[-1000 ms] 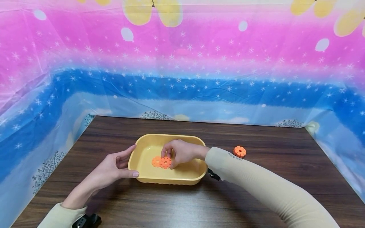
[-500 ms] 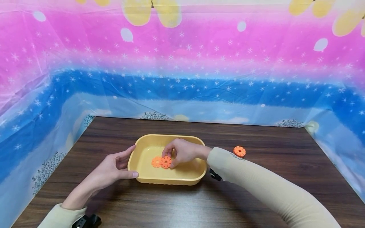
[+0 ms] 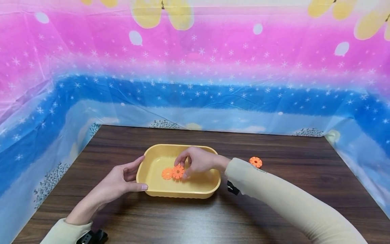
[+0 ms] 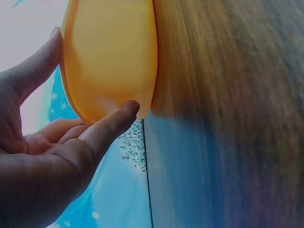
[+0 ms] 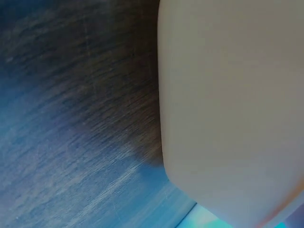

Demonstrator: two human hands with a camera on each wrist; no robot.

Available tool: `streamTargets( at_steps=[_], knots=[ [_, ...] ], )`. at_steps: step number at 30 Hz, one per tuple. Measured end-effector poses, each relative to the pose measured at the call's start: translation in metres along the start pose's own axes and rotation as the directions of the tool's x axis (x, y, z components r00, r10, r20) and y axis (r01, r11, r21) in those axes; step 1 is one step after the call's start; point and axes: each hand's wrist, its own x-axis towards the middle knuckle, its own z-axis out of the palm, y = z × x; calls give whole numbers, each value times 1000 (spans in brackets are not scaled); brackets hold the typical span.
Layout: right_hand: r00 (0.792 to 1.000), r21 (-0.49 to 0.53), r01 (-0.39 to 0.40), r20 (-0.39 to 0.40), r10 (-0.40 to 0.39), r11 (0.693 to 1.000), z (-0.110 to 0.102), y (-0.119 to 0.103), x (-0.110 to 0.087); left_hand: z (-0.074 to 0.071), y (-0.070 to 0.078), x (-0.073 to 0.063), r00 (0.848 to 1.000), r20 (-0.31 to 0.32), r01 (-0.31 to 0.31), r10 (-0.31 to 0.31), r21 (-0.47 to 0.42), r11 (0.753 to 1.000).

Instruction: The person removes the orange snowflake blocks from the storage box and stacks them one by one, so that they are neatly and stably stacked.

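Observation:
A yellow plastic basin [image 3: 155,188] stands on the table, its wall also filling much of the right wrist view. My left hand [image 3: 117,179] grips its left end, the thumb over the near corner and the fingers along the outside, as the left wrist view confirms with the hand [image 4: 71,147] against the basin [image 4: 111,57]. Inside the basin, my right hand [image 3: 196,161] pinches an orange notched disc [image 3: 178,172] between thumb and fingers. Another orange notched disc [image 3: 166,174] lies on the basin floor just left of it; the two overlap in the head view.
One more orange notched piece [image 3: 255,162] lies on the dark wood table [image 3: 189,220], right of the basin and behind my right sleeve [image 3: 268,189]. A patterned pink and blue cloth [image 3: 195,88] hangs around the table's back and sides.
My right hand has shifted slightly up and to the right, and the disc it pinches has lifted a little with it. The left hand and the basin have barely moved.

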Motion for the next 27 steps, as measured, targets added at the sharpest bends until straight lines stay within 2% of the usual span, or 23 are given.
streamTargets(
  at_steps=[9, 20, 27],
  knots=[
    [1000, 123, 15, -17, -13, 992, -2, -6, -8, 0, 2, 0, 1000, 0, 12, -12, 13, 1000],
    [995, 114, 57, -82, -47, 992, -6, -9, -21, 0, 1, -1, 1000, 1, 0, 0, 17, 1000],
    [993, 173, 35, -114, -15, 984, -13, -15, -31, 0, 0, -1, 1000, -3, 4, -4, 23, 1000]
  ],
)
